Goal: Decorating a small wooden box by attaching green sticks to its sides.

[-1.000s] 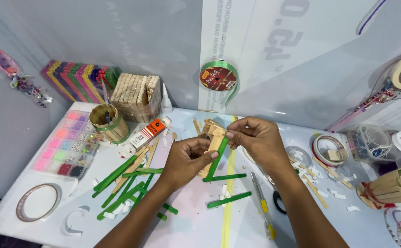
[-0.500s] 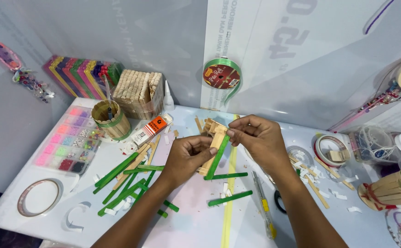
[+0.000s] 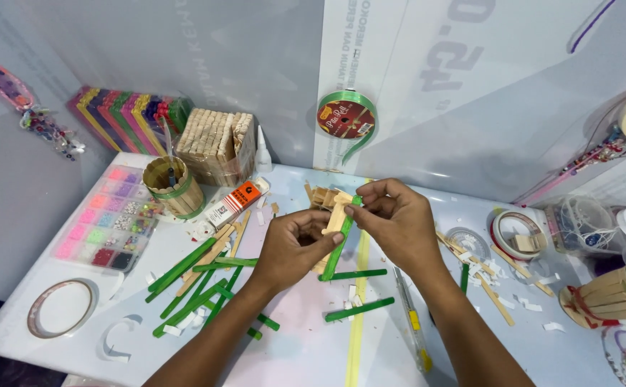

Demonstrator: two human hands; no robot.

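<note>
Above the middle of the desk [image 3: 313, 358], your left hand [image 3: 295, 251] pinches the plain wooden stick [image 3: 336, 218] while your right hand [image 3: 399, 222] clamps the green stick [image 3: 340, 247] against it, so uneven finger pressure could likely skew the pair.

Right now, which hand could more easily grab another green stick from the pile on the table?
Probably the left hand. The green stick pile lies on its side, just beside it. The right hand is farther away, pinching the top of the held green stick.
</note>
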